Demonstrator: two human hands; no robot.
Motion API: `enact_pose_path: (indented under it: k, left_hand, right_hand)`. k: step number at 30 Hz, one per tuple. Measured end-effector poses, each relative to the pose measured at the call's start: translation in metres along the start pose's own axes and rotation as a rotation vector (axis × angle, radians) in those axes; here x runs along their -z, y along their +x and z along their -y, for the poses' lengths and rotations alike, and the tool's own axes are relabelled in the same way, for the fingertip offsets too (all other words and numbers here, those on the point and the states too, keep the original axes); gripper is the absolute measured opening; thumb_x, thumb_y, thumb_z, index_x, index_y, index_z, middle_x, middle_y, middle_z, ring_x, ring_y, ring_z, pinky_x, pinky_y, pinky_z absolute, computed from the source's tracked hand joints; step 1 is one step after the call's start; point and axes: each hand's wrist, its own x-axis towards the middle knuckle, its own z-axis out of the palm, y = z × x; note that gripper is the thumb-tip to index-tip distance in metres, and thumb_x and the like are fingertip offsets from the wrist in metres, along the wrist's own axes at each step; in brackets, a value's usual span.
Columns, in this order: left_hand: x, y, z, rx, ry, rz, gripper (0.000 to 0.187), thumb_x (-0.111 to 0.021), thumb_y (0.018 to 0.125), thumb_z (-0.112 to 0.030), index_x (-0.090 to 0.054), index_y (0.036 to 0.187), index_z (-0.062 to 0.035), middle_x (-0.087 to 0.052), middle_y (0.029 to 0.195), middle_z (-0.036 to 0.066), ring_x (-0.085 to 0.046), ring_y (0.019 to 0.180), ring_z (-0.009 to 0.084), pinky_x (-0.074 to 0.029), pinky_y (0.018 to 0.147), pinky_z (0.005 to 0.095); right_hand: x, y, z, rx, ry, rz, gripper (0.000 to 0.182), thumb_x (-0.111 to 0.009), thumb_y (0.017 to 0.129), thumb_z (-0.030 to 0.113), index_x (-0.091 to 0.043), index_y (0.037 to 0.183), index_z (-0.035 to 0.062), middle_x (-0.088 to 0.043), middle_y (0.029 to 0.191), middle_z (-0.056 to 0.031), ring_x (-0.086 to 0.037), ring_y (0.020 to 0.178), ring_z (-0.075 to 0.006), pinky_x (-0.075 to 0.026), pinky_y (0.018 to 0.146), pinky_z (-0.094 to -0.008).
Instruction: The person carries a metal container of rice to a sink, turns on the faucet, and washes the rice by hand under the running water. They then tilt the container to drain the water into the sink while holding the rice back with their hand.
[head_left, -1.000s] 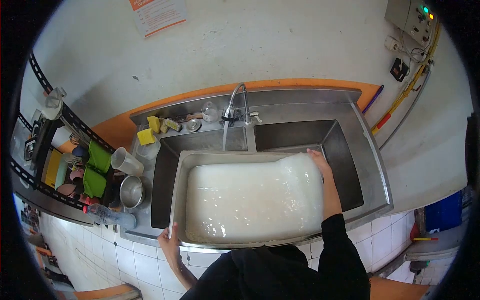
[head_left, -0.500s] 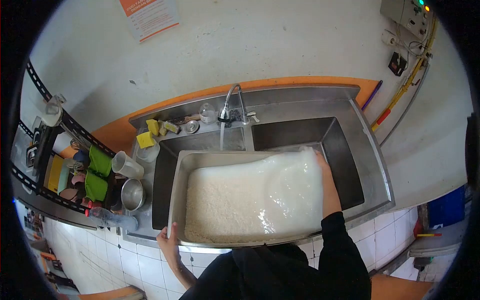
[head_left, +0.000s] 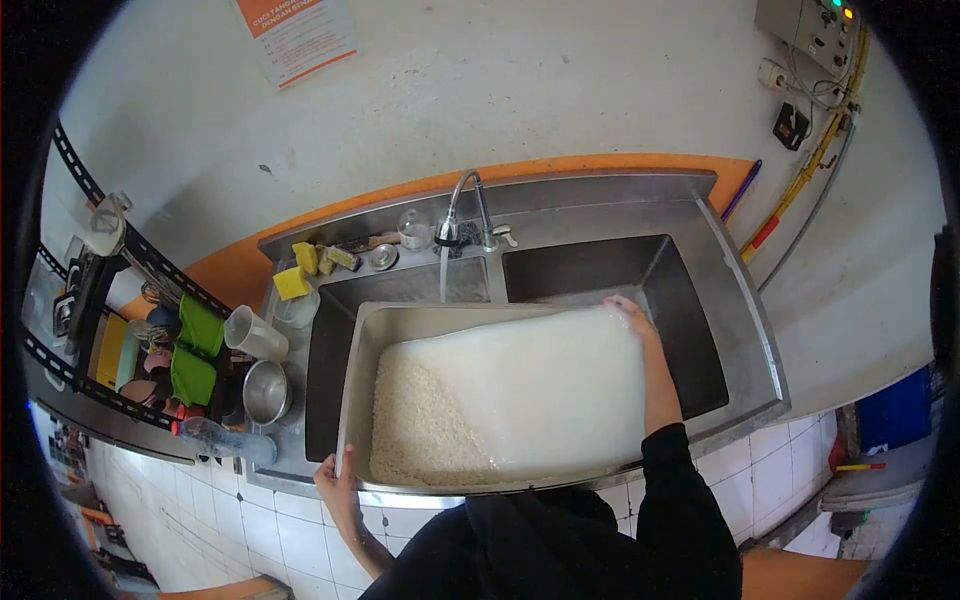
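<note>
A deep rectangular metal pan (head_left: 357, 385) rests over the sink, tilted down toward the right. Wet white rice (head_left: 415, 425) lies exposed at its left, and cloudy white water (head_left: 560, 390) covers the rest up to the right rim. My left hand (head_left: 340, 488) is closed on the near left corner, thumb over the rim. At the far right corner, my right hand (head_left: 632, 318) grips the rim, with part of its fingers hidden behind the pan. Behind the pan, a faucet (head_left: 471, 200) runs a stream of water into the left basin.
The right sink basin (head_left: 690, 330) lies beyond the pan. Yellow sponges (head_left: 292, 282), a plastic jug (head_left: 255, 333), a metal bowl (head_left: 266, 391) and a plastic bottle (head_left: 225, 440) crowd the left counter. A black rack (head_left: 150, 260) stands further left.
The cloudy water has settled from a rippling swell at the right into a smoother sheet, uncovering a different patch of rice. More of my right fingers show over the rim.
</note>
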Motion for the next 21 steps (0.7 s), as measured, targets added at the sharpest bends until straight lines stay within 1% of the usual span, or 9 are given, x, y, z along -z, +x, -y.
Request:
enact_pose_path:
  k: [1, 3, 4, 6, 7, 9, 10, 15, 21]
  left_hand:
    - [0.000, 0.000, 0.000, 0.006, -0.002, -0.002, 0.032, -0.059, 0.074, -0.026, -0.047, 0.054, -0.0036, -0.036, 0.046, -0.006, -0.026, 0.042, 0.0023, -0.016, 0.039, 0.0206]
    - [0.000, 0.002, 0.002, 0.010, -0.004, -0.002, 0.032, -0.058, 0.074, -0.026, -0.047, 0.054, -0.0036, -0.036, 0.046, -0.006, -0.026, 0.043, 0.0025, -0.016, 0.039, 0.0208]
    - [-0.001, 0.003, 0.004, -0.011, 0.007, -0.001, 0.031, -0.058, 0.075, -0.025, -0.044, 0.053, -0.0069, -0.034, 0.045, -0.007, -0.026, 0.040, 0.0019, -0.016, 0.037, 0.0200]
    - [-0.001, 0.003, 0.001, -0.033, 0.018, 0.001, 0.031, -0.057, 0.076, -0.023, -0.041, 0.052, -0.0101, -0.032, 0.043, -0.007, -0.026, 0.036, 0.0014, -0.016, 0.034, 0.0192]
    - [-0.002, 0.001, -0.002, -0.025, 0.004, 0.007, 0.030, -0.056, 0.076, -0.023, -0.043, 0.052, -0.0098, -0.033, 0.043, -0.007, -0.026, 0.036, 0.0013, -0.016, 0.034, 0.0191]
    - [-0.002, 0.001, -0.004, -0.018, -0.010, 0.015, 0.029, -0.056, 0.076, -0.023, -0.044, 0.053, -0.0094, -0.033, 0.043, -0.007, -0.026, 0.036, 0.0013, -0.016, 0.034, 0.0191]
    - [-0.001, 0.001, -0.002, -0.027, 0.012, 0.010, 0.030, -0.056, 0.077, -0.024, -0.044, 0.053, -0.0093, -0.034, 0.043, -0.007, -0.026, 0.036, 0.0012, -0.016, 0.034, 0.0191]
    - [0.000, 0.004, 0.003, -0.045, 0.004, 0.017, 0.031, -0.055, 0.077, -0.025, -0.043, 0.053, -0.0092, -0.034, 0.043, -0.007, -0.026, 0.037, 0.0013, -0.017, 0.035, 0.0190]
    - [-0.001, 0.005, 0.000, -0.056, -0.015, 0.030, 0.033, -0.051, 0.079, -0.026, -0.043, 0.052, -0.0097, -0.034, 0.043, -0.007, -0.027, 0.037, 0.0014, -0.017, 0.034, 0.0188]
  right_hand:
    - [-0.002, -0.002, 0.005, 0.001, 0.000, -0.001, 0.029, -0.048, 0.080, 0.031, -0.053, 0.098, 0.0080, -0.054, 0.089, -0.0018, -0.049, 0.079, -0.0103, -0.039, 0.071, -0.0243]
    - [-0.004, -0.004, 0.006, 0.174, -0.195, -0.087, 0.029, -0.049, 0.080, 0.033, -0.055, 0.094, 0.0090, -0.056, 0.084, -0.0023, -0.049, 0.080, -0.0098, -0.040, 0.071, -0.0256]
    - [-0.003, -0.004, 0.007, 0.174, -0.195, -0.089, 0.029, -0.049, 0.080, 0.033, -0.055, 0.094, 0.0090, -0.056, 0.084, -0.0023, -0.049, 0.080, -0.0098, -0.040, 0.071, -0.0256]
    - [-0.002, -0.003, 0.008, 0.103, -0.196, -0.081, 0.037, -0.037, 0.083, 0.040, -0.055, 0.096, 0.0102, -0.055, 0.086, -0.0043, -0.049, 0.081, -0.0121, -0.039, 0.074, -0.0265]
    - [-0.001, -0.004, 0.008, 0.103, -0.195, -0.082, 0.037, -0.037, 0.083, 0.040, -0.055, 0.096, 0.0102, -0.055, 0.086, -0.0043, -0.049, 0.081, -0.0121, -0.039, 0.074, -0.0265]
    - [-0.006, -0.016, 0.025, -0.094, -0.042, -0.101, 0.046, -0.025, 0.085, 0.043, -0.053, 0.098, 0.0101, -0.053, 0.090, -0.0044, -0.048, 0.083, -0.0148, -0.037, 0.076, -0.0266]
    - [-0.005, -0.014, 0.023, -0.093, -0.041, -0.101, 0.046, -0.025, 0.085, 0.043, -0.053, 0.098, 0.0101, -0.053, 0.090, -0.0044, -0.048, 0.083, -0.0148, -0.037, 0.076, -0.0266]
    - [0.010, 0.010, -0.011, -0.023, 0.436, 0.095, 0.044, -0.039, 0.080, 0.039, -0.048, 0.108, 0.0068, -0.027, 0.127, -0.0115, -0.016, 0.120, -0.0259, -0.008, 0.099, -0.0372]
    - [0.007, 0.007, -0.012, -0.076, 0.390, 0.029, 0.043, -0.033, 0.082, 0.040, -0.049, 0.105, 0.0077, -0.036, 0.115, -0.0093, -0.027, 0.107, -0.0226, -0.018, 0.091, -0.0337]
